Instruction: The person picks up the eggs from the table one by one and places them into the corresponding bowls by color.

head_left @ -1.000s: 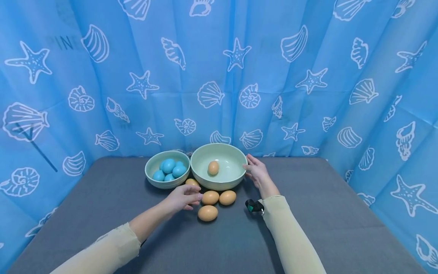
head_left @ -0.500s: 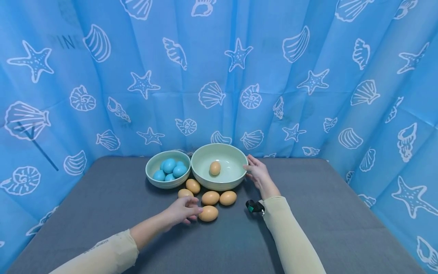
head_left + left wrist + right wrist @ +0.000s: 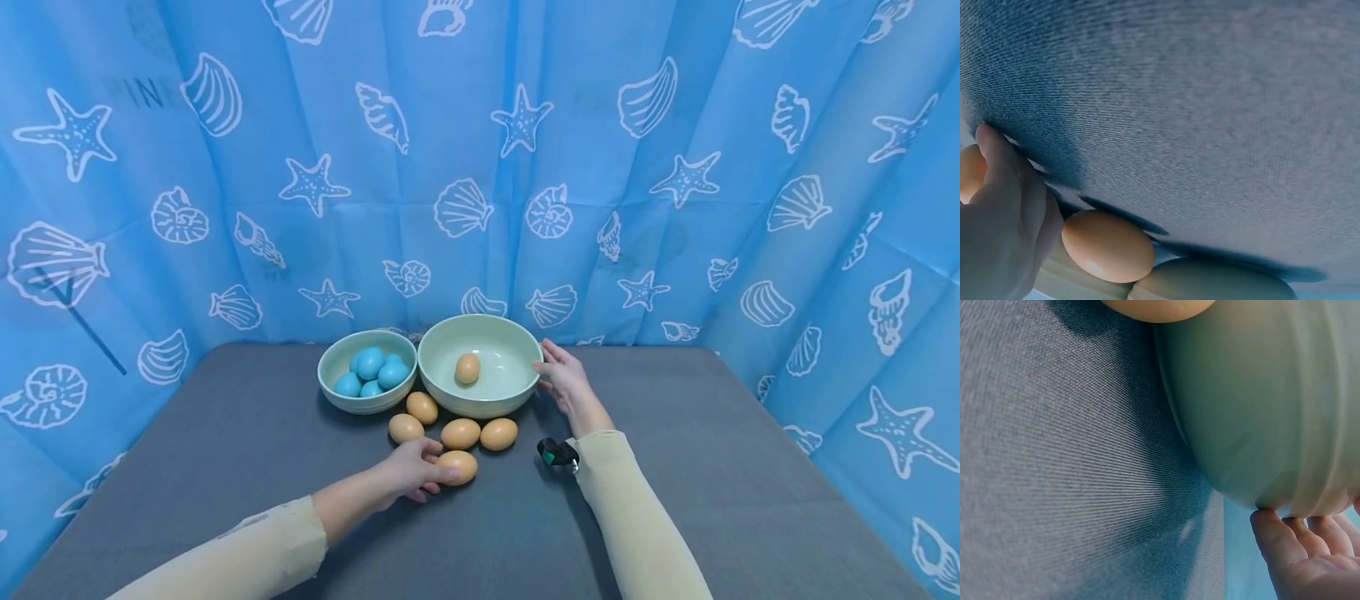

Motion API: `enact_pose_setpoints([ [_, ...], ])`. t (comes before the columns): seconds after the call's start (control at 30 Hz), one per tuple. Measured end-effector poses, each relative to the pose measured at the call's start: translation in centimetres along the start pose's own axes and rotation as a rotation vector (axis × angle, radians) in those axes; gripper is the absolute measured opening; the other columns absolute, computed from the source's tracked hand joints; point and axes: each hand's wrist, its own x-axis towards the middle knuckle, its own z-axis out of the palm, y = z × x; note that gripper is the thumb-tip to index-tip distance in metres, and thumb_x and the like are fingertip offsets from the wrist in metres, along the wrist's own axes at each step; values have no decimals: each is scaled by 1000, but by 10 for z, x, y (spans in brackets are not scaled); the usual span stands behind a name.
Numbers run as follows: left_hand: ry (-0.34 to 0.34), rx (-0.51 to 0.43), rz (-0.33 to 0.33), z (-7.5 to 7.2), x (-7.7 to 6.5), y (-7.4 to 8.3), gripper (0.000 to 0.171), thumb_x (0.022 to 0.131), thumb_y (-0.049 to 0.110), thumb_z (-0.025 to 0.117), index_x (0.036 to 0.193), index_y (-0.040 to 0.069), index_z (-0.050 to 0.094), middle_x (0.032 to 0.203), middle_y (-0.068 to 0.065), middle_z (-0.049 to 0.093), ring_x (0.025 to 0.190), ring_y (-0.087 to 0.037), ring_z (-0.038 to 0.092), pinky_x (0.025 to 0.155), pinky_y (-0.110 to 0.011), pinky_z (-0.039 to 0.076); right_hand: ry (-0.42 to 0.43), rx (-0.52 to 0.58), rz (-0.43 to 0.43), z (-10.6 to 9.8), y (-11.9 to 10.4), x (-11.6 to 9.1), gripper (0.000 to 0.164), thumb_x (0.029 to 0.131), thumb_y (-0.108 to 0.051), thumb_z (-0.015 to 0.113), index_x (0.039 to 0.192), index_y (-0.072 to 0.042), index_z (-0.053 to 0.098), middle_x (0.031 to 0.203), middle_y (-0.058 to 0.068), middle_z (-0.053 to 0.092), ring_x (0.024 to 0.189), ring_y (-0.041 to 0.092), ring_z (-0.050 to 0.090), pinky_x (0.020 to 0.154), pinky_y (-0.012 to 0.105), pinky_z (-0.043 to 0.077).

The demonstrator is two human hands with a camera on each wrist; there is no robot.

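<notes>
My left hand point(image 3: 411, 469) is at the frontmost brown egg point(image 3: 459, 468), thumb on its near side and fingers round its left end. That egg rests on the table; in the left wrist view the fingers partly hide it. My right hand point(image 3: 570, 385) holds the right rim of the larger pale green bowl point(image 3: 510, 367), thumb over the edge. In the right wrist view its fingertips point(image 3: 1266, 519) touch the outer wall. One brown egg point(image 3: 468, 367) lies inside this bowl. Several more brown eggs, such as this middle one point(image 3: 461, 433), lie in front of the bowls.
A smaller green bowl point(image 3: 327, 385) with several blue eggs point(image 3: 370, 363) stands left of the larger one, against it. The grey cloth-covered table point(image 3: 247, 433) ends at a blue curtain point(image 3: 480, 167) with shell prints. A black strap point(image 3: 557, 452) hangs at my right sleeve.
My left hand has moved from beside the rear brown eggs toward the front and right, and now grasps the front egg. The right hand stays on the larger bowl.
</notes>
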Motion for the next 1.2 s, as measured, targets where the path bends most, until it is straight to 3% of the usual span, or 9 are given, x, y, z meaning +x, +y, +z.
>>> enact_pose_setpoints([
  [0.43,60,79,8,7,0,6,36,88,14,73,113,-7,56,92,-9,60,74,-20,60,61,-33,55,-2,4,0,2,-2,0,61,99,-2,52,154,-13,28,157,4,29,140,20,33,107,41,41],
  [0.7,60,43,25,9,1,2,26,87,9,74,103,-5,58,90,-11,61,75,-20,63,65,-36,57,-1,-7,-3,1,-1,0,62,99,-2,52,154,-13,28,157,4,28,141,20,33,107,41,41],
  [0.9,45,42,39,8,-3,5,26,87,9,74,102,-5,58,88,-10,61,73,-19,64,65,-35,57,-8,-2,-3,1,-1,-1,61,99,-2,52,154,-12,27,158,4,28,141,20,31,108,42,39],
  [1.2,5,48,69,1,-5,23,30,89,14,73,109,-6,60,89,-9,65,76,-18,65,69,-35,59,-7,1,4,-1,0,0,61,99,-2,51,154,-12,27,158,4,27,142,21,30,110,45,37],
])
